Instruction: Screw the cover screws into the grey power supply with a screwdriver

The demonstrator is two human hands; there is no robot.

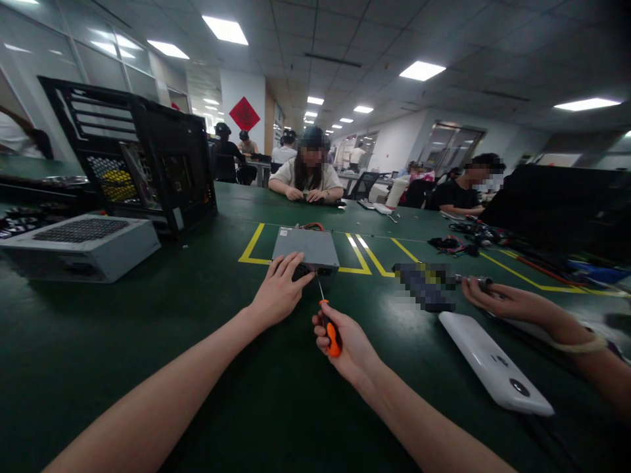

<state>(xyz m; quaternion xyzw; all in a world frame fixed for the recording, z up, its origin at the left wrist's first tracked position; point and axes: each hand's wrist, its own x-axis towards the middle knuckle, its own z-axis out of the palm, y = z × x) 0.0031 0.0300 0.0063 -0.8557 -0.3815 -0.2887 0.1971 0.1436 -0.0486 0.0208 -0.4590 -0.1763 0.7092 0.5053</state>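
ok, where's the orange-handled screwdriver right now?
Near the middle of the head view, the screwdriver is in the right hand, its tip end at the near side of the grey metal box, beside the left hand.

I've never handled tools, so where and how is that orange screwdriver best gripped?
Probably by its thick orange-and-black handle, from the near side, as the right hand does: the handle slants back toward the wearer, while the thin shaft points away to the grey box.
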